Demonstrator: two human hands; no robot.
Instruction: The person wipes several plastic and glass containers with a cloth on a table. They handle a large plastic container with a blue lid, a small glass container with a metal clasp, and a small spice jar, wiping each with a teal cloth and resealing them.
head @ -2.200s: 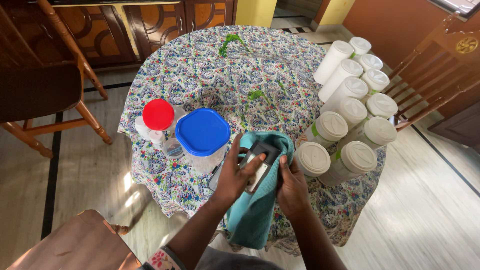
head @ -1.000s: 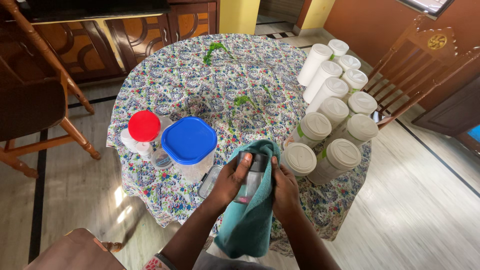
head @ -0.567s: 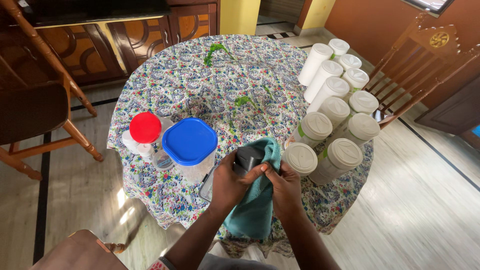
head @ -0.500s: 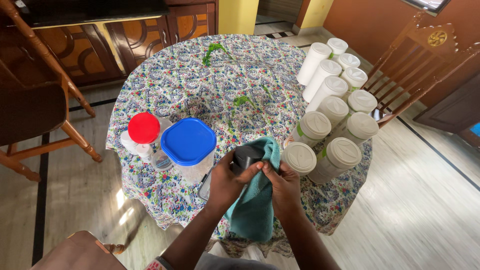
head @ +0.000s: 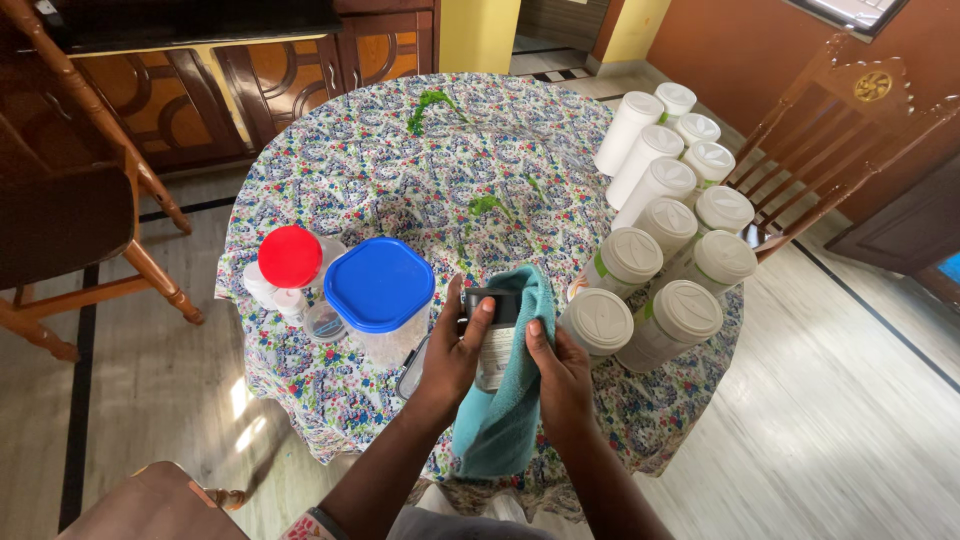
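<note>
Above table edge, both hands [head: 505, 360] cupped

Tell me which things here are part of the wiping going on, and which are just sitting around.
In use: left hand, right hand, small dark-capped jar, teal cloth.
Lying about: blue-lidded container, red-lidded jar, white canisters, green leaves.

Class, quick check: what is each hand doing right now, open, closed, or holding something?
Left hand: closed around a small dark-capped container, thumb on its cap.
Right hand: closed on the teal cloth, pressing it against the container.
</note>
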